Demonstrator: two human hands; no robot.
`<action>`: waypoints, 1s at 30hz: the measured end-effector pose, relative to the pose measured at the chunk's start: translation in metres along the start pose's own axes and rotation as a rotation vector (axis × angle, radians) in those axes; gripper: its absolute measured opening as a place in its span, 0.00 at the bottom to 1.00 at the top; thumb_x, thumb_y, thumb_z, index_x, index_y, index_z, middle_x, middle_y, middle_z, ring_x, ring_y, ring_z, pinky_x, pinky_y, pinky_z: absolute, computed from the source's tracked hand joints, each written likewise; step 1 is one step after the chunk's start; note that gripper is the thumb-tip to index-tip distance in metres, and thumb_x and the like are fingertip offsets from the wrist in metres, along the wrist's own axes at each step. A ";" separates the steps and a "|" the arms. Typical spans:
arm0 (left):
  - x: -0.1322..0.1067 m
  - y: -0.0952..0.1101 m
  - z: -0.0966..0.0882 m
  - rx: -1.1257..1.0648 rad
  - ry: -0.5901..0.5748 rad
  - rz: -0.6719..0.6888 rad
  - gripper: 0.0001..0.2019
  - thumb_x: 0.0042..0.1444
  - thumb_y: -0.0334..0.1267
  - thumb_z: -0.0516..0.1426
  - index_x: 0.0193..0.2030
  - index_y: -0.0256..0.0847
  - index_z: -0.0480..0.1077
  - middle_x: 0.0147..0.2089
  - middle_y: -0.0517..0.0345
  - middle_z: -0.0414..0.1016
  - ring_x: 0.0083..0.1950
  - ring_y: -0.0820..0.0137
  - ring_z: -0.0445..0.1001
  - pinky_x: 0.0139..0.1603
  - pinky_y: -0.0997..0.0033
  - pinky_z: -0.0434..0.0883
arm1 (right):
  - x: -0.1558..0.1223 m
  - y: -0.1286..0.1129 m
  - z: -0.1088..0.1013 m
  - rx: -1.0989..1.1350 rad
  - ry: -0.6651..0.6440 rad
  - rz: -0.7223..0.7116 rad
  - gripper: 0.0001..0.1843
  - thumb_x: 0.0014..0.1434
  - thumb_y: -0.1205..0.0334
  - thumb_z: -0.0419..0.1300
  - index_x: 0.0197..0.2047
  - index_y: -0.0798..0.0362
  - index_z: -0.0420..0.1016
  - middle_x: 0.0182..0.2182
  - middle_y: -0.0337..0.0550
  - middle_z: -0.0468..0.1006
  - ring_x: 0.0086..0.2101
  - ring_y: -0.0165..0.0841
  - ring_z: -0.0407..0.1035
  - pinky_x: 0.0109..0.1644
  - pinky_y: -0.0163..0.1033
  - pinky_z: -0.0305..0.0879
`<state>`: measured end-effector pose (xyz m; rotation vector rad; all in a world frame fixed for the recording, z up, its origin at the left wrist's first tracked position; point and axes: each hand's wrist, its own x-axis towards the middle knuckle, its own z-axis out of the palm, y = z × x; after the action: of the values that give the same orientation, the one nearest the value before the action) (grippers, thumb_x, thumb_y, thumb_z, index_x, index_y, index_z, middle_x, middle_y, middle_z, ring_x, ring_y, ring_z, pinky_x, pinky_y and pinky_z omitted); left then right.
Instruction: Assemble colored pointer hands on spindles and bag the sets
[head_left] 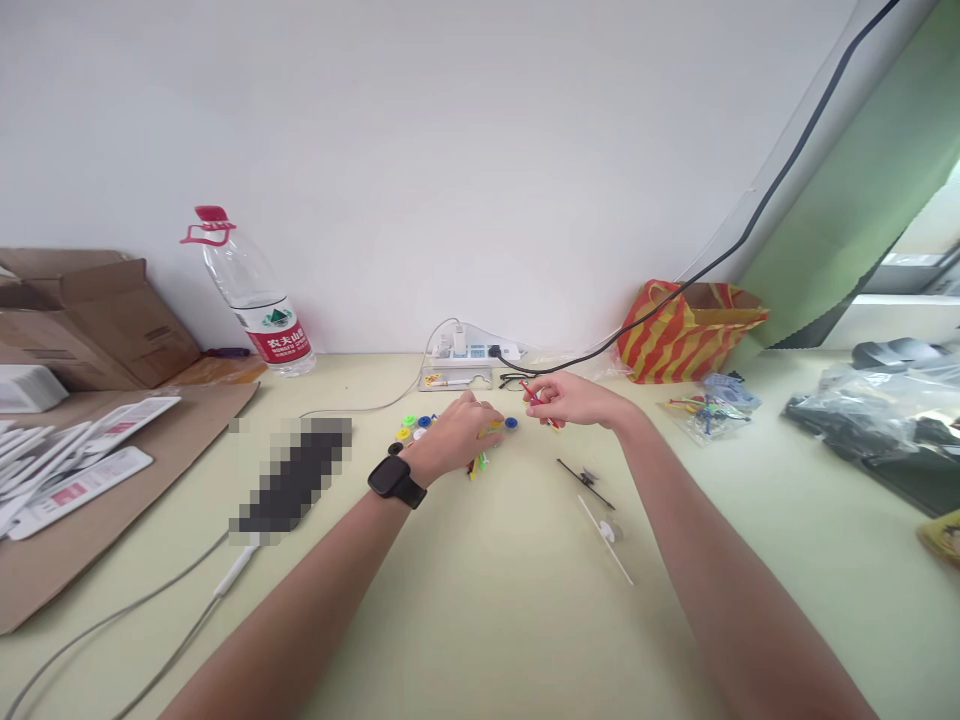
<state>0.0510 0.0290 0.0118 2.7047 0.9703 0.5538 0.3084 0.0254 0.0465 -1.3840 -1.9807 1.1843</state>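
My left hand (461, 435), with a black watch on its wrist, reaches over a small heap of coloured plastic parts. Its fingers are curved and apart, and a bit of yellow shows between thumb and fingers; contact with it cannot be made out. Round blue (511, 424), green and yellow discs and thin coloured pieces (477, 466) lie about this hand. My right hand (570, 400) pinches a small red plastic piece (527, 392) between thumb and fingers. Nearer to me lie a black rod with a small disc (585, 482) and a white rod with a white disc (607, 532).
A power strip (476, 348) with cables stands by the wall, a clear flat case (454, 379) before it. To the left are a water bottle (262, 300), a pixelated dark object (296, 480) and cardboard (187, 440). A striped bag (667, 335) and a bag of parts (709, 410) sit right.
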 end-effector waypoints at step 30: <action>0.014 0.044 -0.015 -0.496 0.376 0.023 0.08 0.64 0.39 0.61 0.48 0.42 0.78 0.45 0.52 0.82 0.45 0.64 0.82 0.53 0.60 0.81 | -0.007 -0.035 0.014 0.301 -0.064 -0.169 0.07 0.58 0.59 0.61 0.40 0.49 0.75 0.28 0.38 0.71 0.29 0.31 0.64 0.33 0.37 0.59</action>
<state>0.0795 0.0057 0.0434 2.2110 0.7498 1.1651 0.2825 0.0091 0.0696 -1.0217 -1.8278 1.3929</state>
